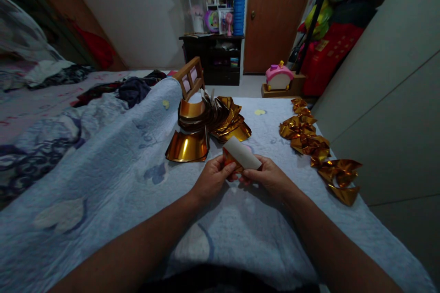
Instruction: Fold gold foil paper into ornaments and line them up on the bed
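Gold on one face and pale on the other, a bent sheet of paper (pixel 241 153) sits at the clock's centre, pinched in both hands: the left hand (pixel 215 174) closes on its left end, thumb on the gold, and the right hand (pixel 270 176) grips its right end. It should be light, springy and a little slippery on the shiny face, and likely to crease under hard pressure, so a soft hold by the rims seems best. Stacks of gold paper (pixel 187 146) lie near at 11 o'clock; a row of folded gold pieces (pixel 305 139) runs from about 2 to half past 3, along the right edge of the blue blanket (pixel 268 233), beside a pale cabinet (pixel 388 100). Room for moving opens towards 3 o'clock, where blanket separates sheet and row.
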Demonstrator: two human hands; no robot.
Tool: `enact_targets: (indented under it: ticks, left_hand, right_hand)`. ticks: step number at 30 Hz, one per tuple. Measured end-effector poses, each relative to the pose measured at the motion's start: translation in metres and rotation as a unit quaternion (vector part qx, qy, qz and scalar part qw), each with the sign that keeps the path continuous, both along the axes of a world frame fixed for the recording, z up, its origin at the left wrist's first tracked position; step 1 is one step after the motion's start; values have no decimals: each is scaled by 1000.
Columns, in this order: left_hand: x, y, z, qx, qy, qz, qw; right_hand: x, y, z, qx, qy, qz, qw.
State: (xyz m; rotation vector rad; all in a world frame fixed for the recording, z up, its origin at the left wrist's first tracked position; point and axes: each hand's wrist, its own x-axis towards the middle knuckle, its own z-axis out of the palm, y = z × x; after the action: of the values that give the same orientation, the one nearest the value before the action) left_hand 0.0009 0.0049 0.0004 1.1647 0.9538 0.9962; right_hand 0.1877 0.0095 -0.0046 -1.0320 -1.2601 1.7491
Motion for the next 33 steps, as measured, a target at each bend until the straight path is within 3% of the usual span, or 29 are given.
enact_targets:
  ticks: [6, 12, 19, 24, 29, 33]
  left_hand:
    - [1, -1, 2, 28, 31, -13, 999]
    - [0, 0, -1, 46, 52, -3, 998]
    - [1, 0, 0, 41, 35, -5, 999]
    - [0, -5, 0, 57, 17, 36, 998]
    - [-3, -7, -1, 145, 104, 38, 983]
    - [-3, -5, -5, 125, 105, 37, 986]
  right_hand:
    - [5, 1, 3, 56, -69, 9, 996]
    - [3, 1, 6, 56, -49, 59, 995]
    - [3, 2, 2, 53, -53, 7, 997]
    - [3, 1, 3, 48, -51, -21, 997]
    - [1, 1, 7, 34, -27, -30, 999]
    - [-2, 0, 9, 24, -9, -11, 1000]
